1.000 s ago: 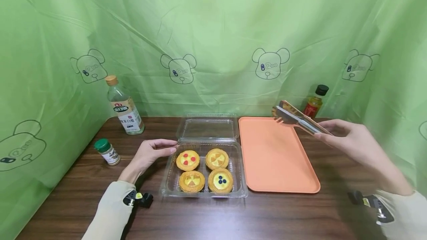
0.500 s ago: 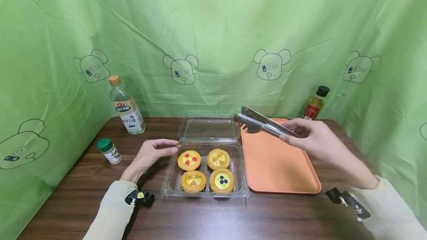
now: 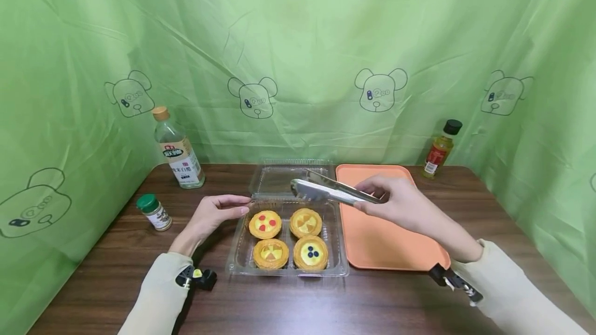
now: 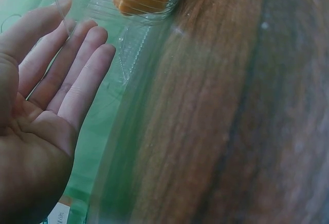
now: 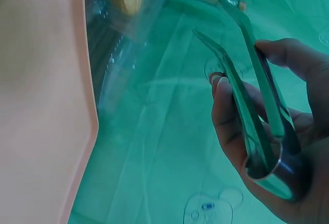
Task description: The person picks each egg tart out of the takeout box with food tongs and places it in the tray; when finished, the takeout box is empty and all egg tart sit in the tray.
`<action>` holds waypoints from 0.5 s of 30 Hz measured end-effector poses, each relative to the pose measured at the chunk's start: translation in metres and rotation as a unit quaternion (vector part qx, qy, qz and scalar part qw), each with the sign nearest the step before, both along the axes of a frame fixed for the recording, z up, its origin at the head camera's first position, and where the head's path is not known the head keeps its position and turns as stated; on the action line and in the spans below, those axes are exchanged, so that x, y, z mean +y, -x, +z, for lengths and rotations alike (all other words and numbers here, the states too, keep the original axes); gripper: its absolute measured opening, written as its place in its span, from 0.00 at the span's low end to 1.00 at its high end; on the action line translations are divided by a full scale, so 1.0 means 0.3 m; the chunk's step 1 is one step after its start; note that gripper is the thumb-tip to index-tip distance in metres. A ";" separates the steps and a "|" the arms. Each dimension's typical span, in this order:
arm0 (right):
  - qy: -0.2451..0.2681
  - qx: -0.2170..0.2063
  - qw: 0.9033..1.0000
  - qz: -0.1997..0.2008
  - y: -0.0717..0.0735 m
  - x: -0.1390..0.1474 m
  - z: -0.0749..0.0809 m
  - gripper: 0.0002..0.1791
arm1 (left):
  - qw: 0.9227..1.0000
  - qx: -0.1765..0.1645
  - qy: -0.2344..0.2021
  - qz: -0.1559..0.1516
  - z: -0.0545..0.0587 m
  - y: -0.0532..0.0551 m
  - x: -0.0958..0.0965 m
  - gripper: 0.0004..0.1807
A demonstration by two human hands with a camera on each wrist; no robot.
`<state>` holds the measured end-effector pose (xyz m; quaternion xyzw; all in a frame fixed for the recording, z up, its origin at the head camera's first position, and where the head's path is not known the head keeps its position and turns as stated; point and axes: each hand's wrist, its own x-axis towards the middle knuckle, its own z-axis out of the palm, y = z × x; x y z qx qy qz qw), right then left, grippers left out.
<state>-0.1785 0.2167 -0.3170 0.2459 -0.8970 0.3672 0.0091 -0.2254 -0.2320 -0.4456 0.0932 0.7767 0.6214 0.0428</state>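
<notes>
Over the far end of the box (image 3: 287, 273), left of the tray (image 3: 396, 244), we grip spread tongs (image 3: 326, 193) in our right hand (image 3: 396, 198), left hand (image 3: 211, 218) unclenched at the box's left edge, so we should steady it and pinch its tarts (image 3: 311, 253) by their sides.

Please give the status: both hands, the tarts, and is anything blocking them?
Right hand holds tongs, nothing gripped in them. Left hand beside box, contact unclear. Four tarts in box. Lid folded back; nothing seen in the way.

tongs (image 3: 326, 194): silver | tarts (image 3: 305, 222): golden | tray (image 3: 386, 242): orange | curtain (image 3: 298, 25): green, bear-print
</notes>
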 end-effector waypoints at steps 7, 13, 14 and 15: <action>-0.029 0.002 0.999 0.034 0.003 -0.088 -0.028 0.10 | 1.000 -0.003 0.004 0.002 0.005 0.000 0.001 0.22; -0.052 0.006 0.997 0.059 0.003 -0.150 -0.049 0.12 | 1.000 -0.006 0.004 0.000 0.006 -0.002 0.000 0.23; -0.057 0.005 0.997 0.060 0.002 -0.159 -0.050 0.12 | 1.000 -0.005 0.004 0.001 0.006 -0.002 0.001 0.23; -0.061 0.004 0.996 0.061 0.001 -0.168 -0.052 0.12 | 1.000 -0.005 0.005 0.001 0.005 -0.001 0.001 0.23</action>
